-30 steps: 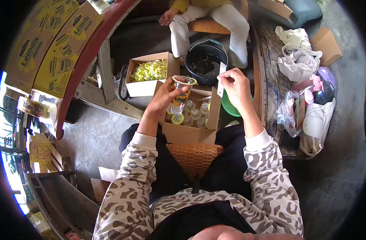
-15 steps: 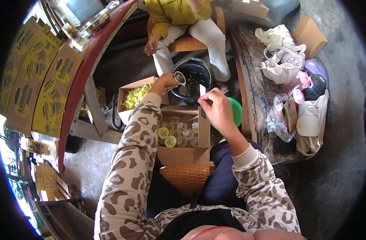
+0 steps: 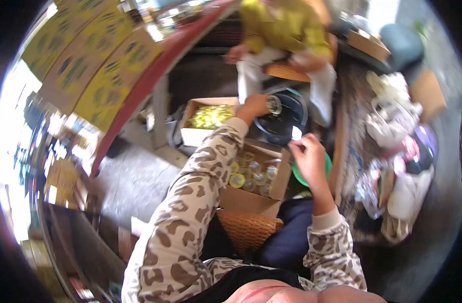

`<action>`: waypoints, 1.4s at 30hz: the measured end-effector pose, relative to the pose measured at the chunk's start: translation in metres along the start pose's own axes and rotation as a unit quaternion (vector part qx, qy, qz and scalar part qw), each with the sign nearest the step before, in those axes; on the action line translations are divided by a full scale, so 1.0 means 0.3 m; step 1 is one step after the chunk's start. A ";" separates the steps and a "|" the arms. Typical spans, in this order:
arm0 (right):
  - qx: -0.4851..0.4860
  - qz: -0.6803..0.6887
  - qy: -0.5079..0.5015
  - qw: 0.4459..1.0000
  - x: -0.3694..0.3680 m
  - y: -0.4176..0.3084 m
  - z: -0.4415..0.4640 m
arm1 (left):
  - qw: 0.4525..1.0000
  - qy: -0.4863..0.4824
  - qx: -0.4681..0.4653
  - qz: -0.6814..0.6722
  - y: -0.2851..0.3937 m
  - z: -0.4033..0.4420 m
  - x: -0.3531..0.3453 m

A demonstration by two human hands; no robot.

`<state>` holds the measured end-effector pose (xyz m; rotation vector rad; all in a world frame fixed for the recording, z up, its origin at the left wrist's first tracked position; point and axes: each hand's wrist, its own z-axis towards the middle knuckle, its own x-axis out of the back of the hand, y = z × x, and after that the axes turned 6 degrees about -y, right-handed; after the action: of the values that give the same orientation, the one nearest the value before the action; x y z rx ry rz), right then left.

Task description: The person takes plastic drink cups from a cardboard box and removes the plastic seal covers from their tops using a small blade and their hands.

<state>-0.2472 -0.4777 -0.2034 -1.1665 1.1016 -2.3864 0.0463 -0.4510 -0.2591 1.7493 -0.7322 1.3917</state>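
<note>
My left hand [image 3: 255, 108] reaches out and is closed around a clear plastic cup [image 3: 274, 105], held tilted over the dark bucket [image 3: 278, 141]. Between the thumb and fingers of my right hand [image 3: 310, 155] is a small flat white piece [image 3: 296, 133], pointing up; its exact kind is unclear. Below both hands, a cardboard box [image 3: 248, 200] holds several clear cups [image 3: 259, 178], some with yellow lids [image 3: 236, 180]. My left sleeve covers part of this box.
A carton [image 3: 195, 137] of yellow strips [image 3: 213, 116] stands left of the bucket. A green basin [image 3: 327, 169] is partly behind my right hand. Opposite sits a person in a yellow top [image 3: 279, 30]. Bags [image 3: 393, 123] lie on the right bench; printed cartons [image 3: 84, 65] are stacked left.
The view has swung, shifting the scene right and down with blur. Both my hands keep their holds. The other person's raised hand has come down toward their lap.
</note>
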 end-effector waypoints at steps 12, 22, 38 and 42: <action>0.008 0.013 -0.241 0.970 -0.032 -0.091 -0.055 | 0.972 0.215 -0.001 -0.091 -0.165 -0.997 0.631; 0.032 0.003 -0.267 0.963 -0.053 -0.095 -0.058 | 0.811 0.524 0.220 0.139 -0.359 -1.787 1.069; 0.043 -0.030 -0.272 0.961 -0.115 -0.037 -0.072 | 0.869 0.400 0.290 0.012 -0.752 -1.731 1.410; 0.033 -0.030 -0.280 0.959 -0.104 -0.053 -0.070 | 0.878 0.374 0.294 0.043 -0.725 -1.674 1.410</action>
<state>-0.2416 -0.4396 -0.2174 -1.7202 0.7959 -1.9144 0.0586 0.0999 0.1592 1.3807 0.0633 2.3163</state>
